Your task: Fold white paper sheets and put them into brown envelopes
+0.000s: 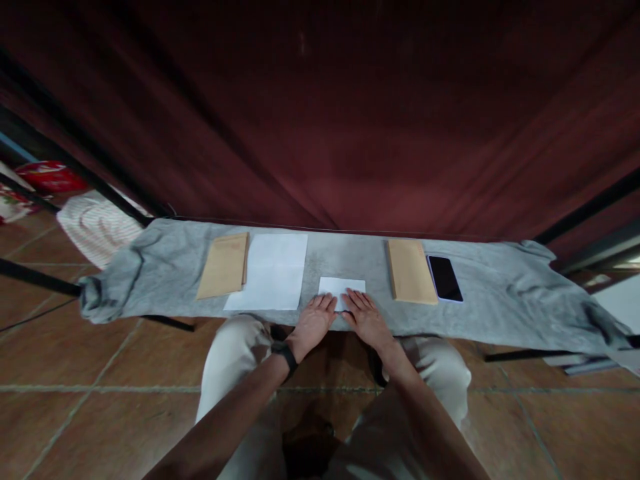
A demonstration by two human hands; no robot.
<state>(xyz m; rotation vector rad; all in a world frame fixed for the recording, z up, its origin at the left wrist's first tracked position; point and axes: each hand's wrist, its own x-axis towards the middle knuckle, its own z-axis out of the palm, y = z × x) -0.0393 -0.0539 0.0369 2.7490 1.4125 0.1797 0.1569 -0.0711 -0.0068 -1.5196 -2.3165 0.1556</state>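
A small white sheet of paper (342,285), possibly folded, lies near the front edge of the cloth-covered bench. My left hand (317,320) rests flat over its lower left part, fingers stretched out. Over the lower right part lies my right hand (367,316), also flat with fingers extended. The thumbs are close together at the paper's near edge, and the hands hide its lower corners. To the left is a larger white sheet (277,270), partly under brown envelopes (223,267).
A stack of brown envelopes (411,270) sits to the right, with a smartphone (445,279) beside it. Grey cloth (345,250) covers the narrow bench. A dark red curtain (320,133) hangs right behind it. Dark metal bars (590,207) stand at both ends.
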